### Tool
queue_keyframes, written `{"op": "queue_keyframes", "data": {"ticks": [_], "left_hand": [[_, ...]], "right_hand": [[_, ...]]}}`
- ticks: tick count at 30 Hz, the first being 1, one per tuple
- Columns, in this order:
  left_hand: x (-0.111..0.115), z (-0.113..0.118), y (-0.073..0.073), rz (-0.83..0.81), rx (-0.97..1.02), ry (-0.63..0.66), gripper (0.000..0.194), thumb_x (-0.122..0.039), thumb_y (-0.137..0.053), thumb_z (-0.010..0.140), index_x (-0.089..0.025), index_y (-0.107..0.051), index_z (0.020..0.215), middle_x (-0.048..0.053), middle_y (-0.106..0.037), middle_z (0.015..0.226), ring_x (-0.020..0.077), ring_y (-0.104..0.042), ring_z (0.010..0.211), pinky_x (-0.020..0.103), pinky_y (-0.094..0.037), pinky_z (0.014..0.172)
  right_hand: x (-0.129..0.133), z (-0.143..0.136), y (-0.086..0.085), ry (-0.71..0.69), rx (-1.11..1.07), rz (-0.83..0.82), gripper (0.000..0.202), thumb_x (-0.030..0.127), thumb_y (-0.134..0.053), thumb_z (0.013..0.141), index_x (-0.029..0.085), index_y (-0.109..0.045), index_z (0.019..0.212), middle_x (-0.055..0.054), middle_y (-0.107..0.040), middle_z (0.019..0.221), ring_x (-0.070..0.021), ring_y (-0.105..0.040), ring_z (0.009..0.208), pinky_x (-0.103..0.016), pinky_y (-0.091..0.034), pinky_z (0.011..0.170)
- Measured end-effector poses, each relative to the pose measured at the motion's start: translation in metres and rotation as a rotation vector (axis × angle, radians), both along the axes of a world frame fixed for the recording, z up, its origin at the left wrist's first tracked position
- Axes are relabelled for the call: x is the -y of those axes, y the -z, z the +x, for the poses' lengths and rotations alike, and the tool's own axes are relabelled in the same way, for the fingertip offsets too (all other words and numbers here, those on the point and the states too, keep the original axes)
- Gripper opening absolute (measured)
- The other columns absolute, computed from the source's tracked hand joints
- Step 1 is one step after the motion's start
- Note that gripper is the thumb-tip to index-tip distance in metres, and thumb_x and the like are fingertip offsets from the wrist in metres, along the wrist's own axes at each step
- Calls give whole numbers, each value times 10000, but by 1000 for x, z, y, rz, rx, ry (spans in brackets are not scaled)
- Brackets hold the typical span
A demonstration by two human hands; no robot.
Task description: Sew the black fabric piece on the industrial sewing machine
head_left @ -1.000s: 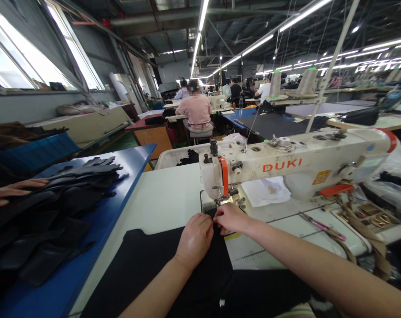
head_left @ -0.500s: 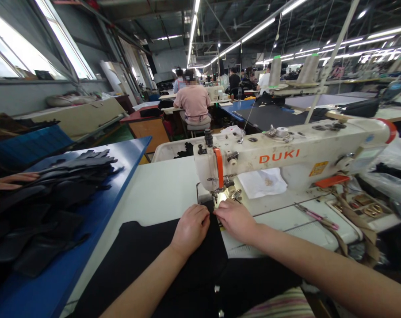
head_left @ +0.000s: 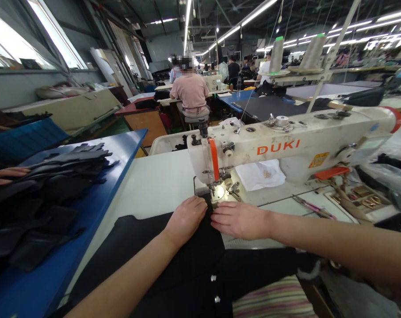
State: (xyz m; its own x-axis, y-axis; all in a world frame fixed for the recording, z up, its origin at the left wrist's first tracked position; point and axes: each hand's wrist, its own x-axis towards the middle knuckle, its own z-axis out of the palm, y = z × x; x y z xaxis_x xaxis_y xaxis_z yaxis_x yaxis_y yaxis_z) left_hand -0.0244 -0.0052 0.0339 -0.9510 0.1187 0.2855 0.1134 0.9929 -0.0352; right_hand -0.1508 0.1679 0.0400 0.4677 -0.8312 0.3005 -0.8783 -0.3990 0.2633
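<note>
A large black fabric piece (head_left: 137,247) lies over the pale sewing table and hangs toward my lap, its narrow end at the needle area of the white sewing machine (head_left: 280,148). My left hand (head_left: 187,221) is closed at the fabric's narrow part, fingertips bent down onto it. Right of it, my right hand (head_left: 238,219) lies with fingers together and stretched out, fingertips at the fabric's right edge. The machine's lamp lights the metal plate (head_left: 217,192) just beyond my hands.
A blue table (head_left: 120,176) at the left bears a stack of black pieces (head_left: 61,185), with another person's hand (head_left: 8,174) on it. Snips (head_left: 315,207) and a parts tray (head_left: 369,198) lie at the right. A person in pink (head_left: 190,92) sits ahead.
My right hand has turned flatter, its fingers now stretched out instead of pinched near the needle. My left hand has shifted slightly left. The whole view has moved a little.
</note>
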Motion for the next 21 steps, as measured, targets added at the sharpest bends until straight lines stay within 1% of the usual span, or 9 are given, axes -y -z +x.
{"op": "queue_keyframes", "data": {"ticks": [2, 4, 6, 9, 11, 15, 18, 21], "left_hand": [[0, -1, 1, -26, 10, -1, 155, -146, -459, 875, -165, -544, 748, 32, -589, 752, 184, -551, 747, 329, -492, 715], [0, -1, 2, -47, -1, 15, 158, -149, -452, 877, -166, -537, 746, 36, -587, 754, 190, -549, 750, 336, -490, 709], [1, 0, 3, -55, -23, 39, 150, -152, -443, 882, -162, -544, 771, 45, -598, 782, 194, -555, 776, 343, -490, 725], [2, 2, 3, -79, -40, 71, 144, -145, -436, 884, -157, -556, 804, 53, -612, 825, 192, -562, 813, 349, -494, 767], [2, 3, 2, -108, -48, 80, 139, -142, -439, 882, -156, -556, 807, 49, -613, 825, 187, -561, 815, 344, -497, 786], [2, 2, 1, -150, -129, 112, 129, -142, -443, 884, -152, -555, 821, 41, -618, 821, 172, -563, 795, 322, -498, 810], [2, 1, 1, -156, -176, 139, 132, -142, -434, 886, -141, -558, 841, 49, -628, 835, 175, -567, 795, 321, -503, 813], [2, -2, 1, -133, -158, 135, 158, -128, -413, 887, -144, -559, 828, 51, -632, 828, 179, -571, 799, 329, -512, 804]], "right_hand": [[1, 0, 0, -82, -32, -26, 306, 155, -345, 934, 118, -591, 1112, -62, -651, 1132, -163, -574, 1013, -310, -407, 977], [3, 1, 3, -102, -29, -28, 299, 146, -359, 928, 108, -581, 1125, -82, -657, 1123, -161, -592, 993, -310, -428, 946], [3, 5, 7, -46, 18, -9, 291, 145, -369, 926, 103, -569, 1132, -102, -658, 1115, -166, -600, 990, -316, -445, 911], [1, 13, 10, 76, 114, 43, 273, 155, -378, 925, 105, -566, 1117, -97, -648, 1128, -189, -581, 1041, -338, -445, 912], [-1, 18, 10, 123, 166, 100, 265, 206, -425, 913, 103, -563, 1114, -95, -631, 1159, -211, -557, 1084, -350, -442, 925], [-2, 21, 7, 147, 234, 194, 322, 290, -494, 881, 103, -549, 1138, -104, -604, 1206, -227, -519, 1137, -343, -441, 938], [-2, 20, 7, 148, 255, 210, 321, 284, -476, 889, 105, -547, 1147, -104, -598, 1219, -227, -513, 1148, -339, -434, 951], [-2, 19, 10, 152, 276, 198, 325, 281, -464, 893, 105, -545, 1154, -97, -601, 1220, -225, -512, 1149, -339, -431, 962]]}}
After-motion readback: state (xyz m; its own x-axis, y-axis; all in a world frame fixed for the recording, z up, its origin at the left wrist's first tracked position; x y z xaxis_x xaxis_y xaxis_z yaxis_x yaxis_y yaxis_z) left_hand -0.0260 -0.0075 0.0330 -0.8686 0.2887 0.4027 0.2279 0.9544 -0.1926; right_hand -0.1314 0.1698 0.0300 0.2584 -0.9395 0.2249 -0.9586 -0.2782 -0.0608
